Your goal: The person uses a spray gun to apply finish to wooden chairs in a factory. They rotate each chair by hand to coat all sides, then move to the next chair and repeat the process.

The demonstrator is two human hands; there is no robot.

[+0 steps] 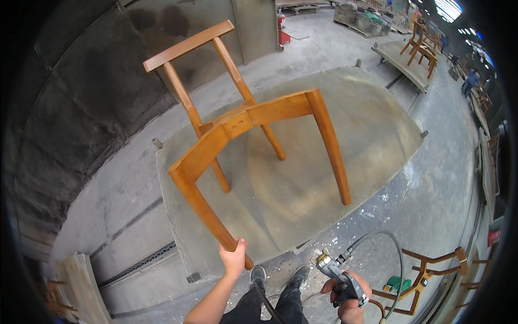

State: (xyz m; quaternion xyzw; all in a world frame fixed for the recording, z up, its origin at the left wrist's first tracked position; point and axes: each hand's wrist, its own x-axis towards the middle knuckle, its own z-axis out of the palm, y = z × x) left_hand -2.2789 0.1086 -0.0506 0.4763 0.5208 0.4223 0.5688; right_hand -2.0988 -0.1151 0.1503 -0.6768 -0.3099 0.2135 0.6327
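A brown, glossy wooden chair frame [236,126] without a seat stands tilted over a worn, stained platform [372,119]. Its backrest rail is at the far left. My left hand [233,260] is closed around the lower part of its nearest leg, just above the leg's end. At the lower right, my right hand [352,309] grips a spray gun [341,281] by its handle. A dark hose [400,254] loops off to the right from the gun. The gun is apart from the chair, and no spray shows.
Another wooden chair frame [426,270] lies at the lower right beside a green container [396,283]. More chairs [422,47] stand on a far low cart [399,63]. A person in blue [472,81] is at the far right. A dark wall [70,113] runs along the left.
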